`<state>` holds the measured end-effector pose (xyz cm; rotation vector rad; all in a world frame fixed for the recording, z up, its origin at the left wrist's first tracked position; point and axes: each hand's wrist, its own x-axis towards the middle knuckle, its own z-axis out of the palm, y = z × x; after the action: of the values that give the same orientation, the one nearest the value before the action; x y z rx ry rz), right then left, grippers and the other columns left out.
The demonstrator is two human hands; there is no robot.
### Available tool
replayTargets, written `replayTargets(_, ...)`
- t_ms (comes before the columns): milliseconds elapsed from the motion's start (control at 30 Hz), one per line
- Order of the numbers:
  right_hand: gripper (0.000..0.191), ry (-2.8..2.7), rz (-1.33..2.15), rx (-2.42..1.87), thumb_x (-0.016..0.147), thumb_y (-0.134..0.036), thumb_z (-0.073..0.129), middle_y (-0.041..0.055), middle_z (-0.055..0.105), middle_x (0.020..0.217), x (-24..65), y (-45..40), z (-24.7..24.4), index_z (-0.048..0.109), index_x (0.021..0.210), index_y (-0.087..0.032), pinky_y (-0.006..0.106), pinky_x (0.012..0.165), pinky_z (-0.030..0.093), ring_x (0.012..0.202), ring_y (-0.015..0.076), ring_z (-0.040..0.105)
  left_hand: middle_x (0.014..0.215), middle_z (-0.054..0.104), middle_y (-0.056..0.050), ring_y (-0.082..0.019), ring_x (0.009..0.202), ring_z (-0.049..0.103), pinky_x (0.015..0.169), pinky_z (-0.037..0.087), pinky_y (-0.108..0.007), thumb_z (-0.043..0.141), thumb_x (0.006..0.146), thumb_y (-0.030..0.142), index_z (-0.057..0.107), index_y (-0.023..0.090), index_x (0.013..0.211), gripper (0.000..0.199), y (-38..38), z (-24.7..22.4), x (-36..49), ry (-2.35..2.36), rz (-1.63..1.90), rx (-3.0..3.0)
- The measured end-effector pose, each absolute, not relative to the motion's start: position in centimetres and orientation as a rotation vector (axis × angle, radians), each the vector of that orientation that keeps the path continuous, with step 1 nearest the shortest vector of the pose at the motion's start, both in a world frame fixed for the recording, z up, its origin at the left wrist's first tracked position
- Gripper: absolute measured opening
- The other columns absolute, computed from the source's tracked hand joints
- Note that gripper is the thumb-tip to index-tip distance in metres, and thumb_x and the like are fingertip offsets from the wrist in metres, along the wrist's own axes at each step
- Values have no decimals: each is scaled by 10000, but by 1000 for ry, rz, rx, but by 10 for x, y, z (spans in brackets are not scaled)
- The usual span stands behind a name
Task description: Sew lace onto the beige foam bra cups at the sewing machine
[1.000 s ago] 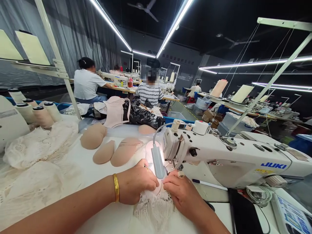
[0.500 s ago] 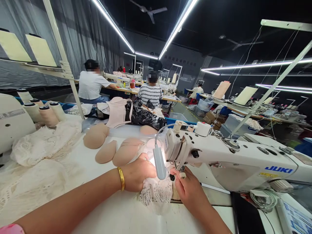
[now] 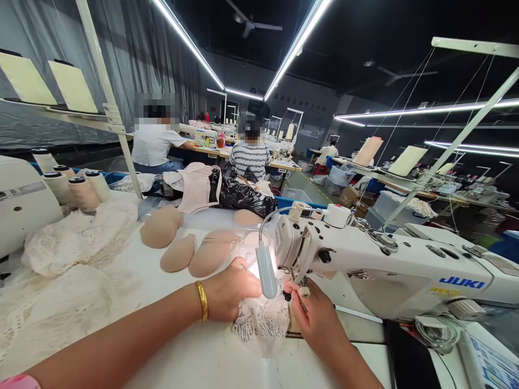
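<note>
My left hand [image 3: 230,292], with a gold bracelet at the wrist, is closed on cream lace fabric [image 3: 261,321] left of the needle area. Its fingertips are partly hidden behind the grey lamp head [image 3: 266,270]. Lace hangs toward me over the white table. Close by the needle of the white sewing machine [image 3: 348,259], my right hand [image 3: 316,310] pinches at the right edge of the same lace. The exact spot between its thumb and fingers is hard to make out.
Beige bra cups [image 3: 214,253] lie on the table beyond my left hand. A pile of cream lace [image 3: 68,254] covers the left side, near thread cones [image 3: 83,193]. A black plastic bag [image 3: 243,197] sits behind. Two people work at machines farther back.
Both hands stay in nearly the same place on the lace. The hanging lace edge has shifted very slightly, and the view has tilted a little.
</note>
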<state>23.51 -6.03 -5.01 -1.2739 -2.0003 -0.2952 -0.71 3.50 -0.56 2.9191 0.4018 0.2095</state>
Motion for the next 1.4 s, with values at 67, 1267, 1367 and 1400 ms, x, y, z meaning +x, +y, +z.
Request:
replayTargets(67, 246, -1998, -286, -1267, 983, -83, 419, 56, 709, 881, 234, -62, -50, 582, 1094, -230, 340, 637, 554, 788, 239, 676, 821, 700, 16, -225, 793, 625, 926, 370, -408, 604, 556, 3, 617, 219, 852, 368, 35, -4, -9, 406, 194, 2911)
replayTargets(1267, 223, -2198, 607, -1437, 1041, -269, 550, -9, 646, 836, 250, -73, -17, 636, 836, -252, 324, 807, 487, 879, 209, 597, 1105, 742, 69, -211, 928, 640, 853, 275, -382, 701, 699, 23, 595, 206, 767, 222, 23, -20, -13, 331, 348, 2954)
replayTargets(1367, 227, -2127, 535, -1323, 1066, -310, 503, 14, 722, 1076, 244, -70, -23, 730, 1057, -316, 361, 917, 504, 1049, 231, 627, 951, 734, 63, -192, 856, 636, 846, 283, -373, 676, 666, -14, 573, 198, 747, 249, 23, -19, -11, 324, 345, 2970)
replayTargets(1400, 236, -2138, 471, -1316, 1064, -298, 504, 12, 732, 1123, 241, -68, -27, 732, 1112, -334, 377, 951, 501, 1074, 234, 632, 918, 727, 59, -188, 836, 633, 846, 290, -369, 662, 657, -28, 585, 204, 760, 265, 23, -20, -11, 326, 343, 2983)
